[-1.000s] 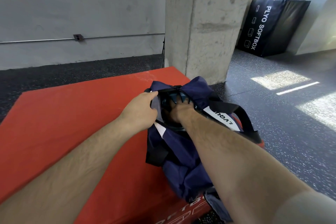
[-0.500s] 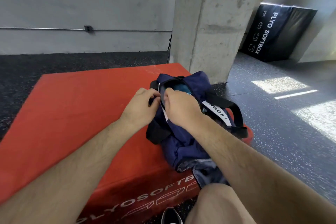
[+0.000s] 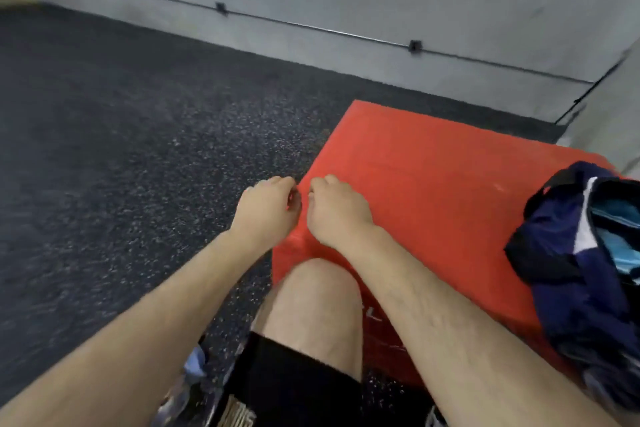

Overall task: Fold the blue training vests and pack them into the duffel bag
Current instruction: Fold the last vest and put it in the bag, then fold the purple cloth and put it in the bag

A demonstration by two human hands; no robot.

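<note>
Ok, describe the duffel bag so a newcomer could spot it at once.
Start at the red box on the dark speckled floor. At its right end, by the frame's right edge, lies the navy duffel bag. It alone is dark fabric there, mouth open, white stripe and light blue cloth showing.

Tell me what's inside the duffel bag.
The open top of the duffel bag shows light blue fabric. Navy sides cover the rest, so the number of vests cannot be seen.
</note>
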